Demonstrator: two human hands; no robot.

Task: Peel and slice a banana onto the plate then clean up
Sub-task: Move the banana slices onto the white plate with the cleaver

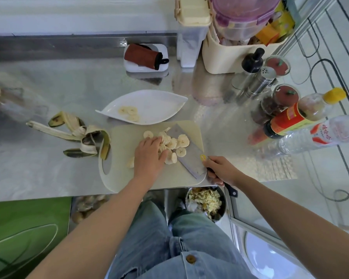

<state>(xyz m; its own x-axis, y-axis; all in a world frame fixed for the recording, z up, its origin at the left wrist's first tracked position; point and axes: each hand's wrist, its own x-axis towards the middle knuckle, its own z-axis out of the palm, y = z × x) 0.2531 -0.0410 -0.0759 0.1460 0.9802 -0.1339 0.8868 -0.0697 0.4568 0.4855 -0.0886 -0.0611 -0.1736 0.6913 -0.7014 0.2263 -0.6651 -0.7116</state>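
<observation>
Several banana slices (pixel 178 142) lie on a pale cutting board (pixel 119 178) at the counter's front edge. My left hand (pixel 149 153) lies over the slices, its fingers curled round a few of them. My right hand (pixel 220 170) grips the black handle of a cleaver (pixel 187 158), whose flat blade rests on the board under some slices. A white leaf-shaped plate (pixel 159 105) behind the board holds a few slices (pixel 129 113). The empty banana peel (pixel 83 135) lies spread on the counter left of the board.
Bottles and spice jars (pixel 286 117) crowd the right of the steel counter. A cream basket (pixel 236 55) with containers and a white dish with a brown cloth (pixel 145 57) stand at the back. Below the front edge sits a bowl of scraps (pixel 206 202).
</observation>
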